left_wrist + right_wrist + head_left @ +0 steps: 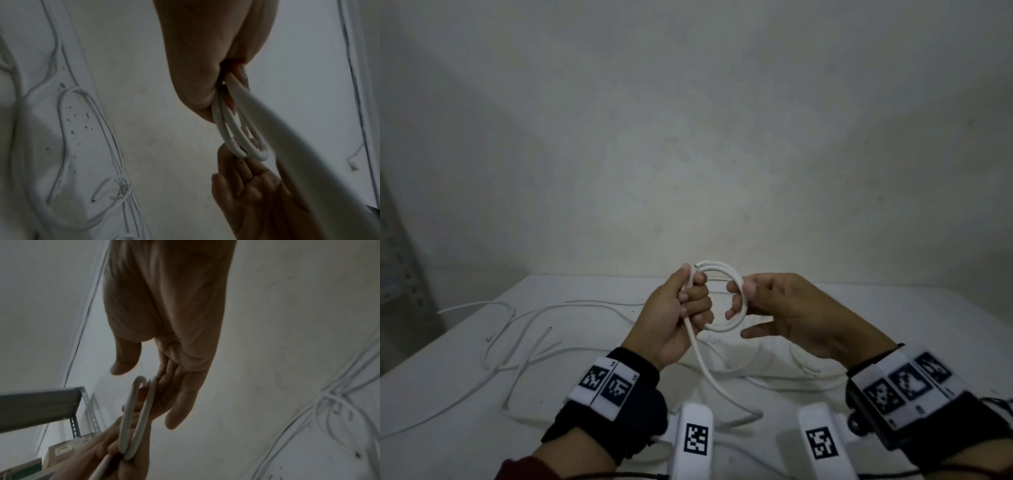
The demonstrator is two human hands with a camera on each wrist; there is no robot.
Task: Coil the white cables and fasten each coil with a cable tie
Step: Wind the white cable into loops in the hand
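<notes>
The left hand (681, 308) grips the white coil (722, 298); the right hand (784, 308) pinches its other side. Only the right wrist view shows a metal shelf (41, 407) beyond the coil.

A thick white cable (717, 298) is wound into a small upright coil held above the surface; thinner white cables (524, 329) sprawl loose toward its left edge.

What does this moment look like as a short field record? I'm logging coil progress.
coil: white cable coil, a few loops, held above the table
left hand: grips the coil's left side
right hand: fingers through the coil's right side
tail: uncoiled cable trails down to the table
tie: none seen on the coil
other: loose cables on the table
</notes>
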